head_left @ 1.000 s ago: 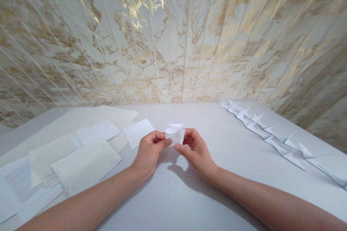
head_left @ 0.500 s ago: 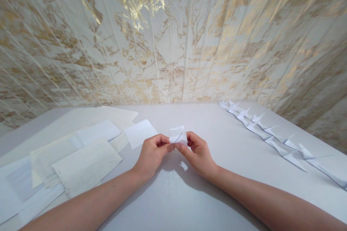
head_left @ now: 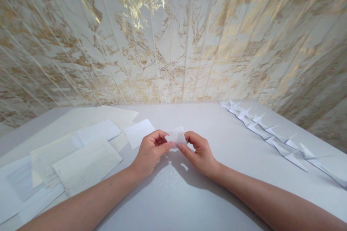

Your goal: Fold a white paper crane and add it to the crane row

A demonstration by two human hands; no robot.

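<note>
A small folded piece of white paper [head_left: 176, 135] is held just above the table, between both hands. My left hand [head_left: 150, 148] pinches its left side with thumb and forefinger. On the other side, my right hand [head_left: 199, 152] grips the right edge, thumb in front and fingers behind. The two thumb tips lie close together at the paper's lower edge. Just beyond my left hand lies a flat white sheet [head_left: 138, 133], partly covered by its knuckles.
Overlapping white and lined paper sheets [head_left: 88, 166] spread over the left of the white table [head_left: 173, 202]. Several folded white paper cranes [head_left: 255, 128] stand in rows along the right side. A gold-patterned curtain [head_left: 170, 43] hangs behind the table's back edge.
The folded paper has turned in my fingers and now shows a smooth, wider face instead of the creased flap. Both hands stay in nearly the same place.
</note>
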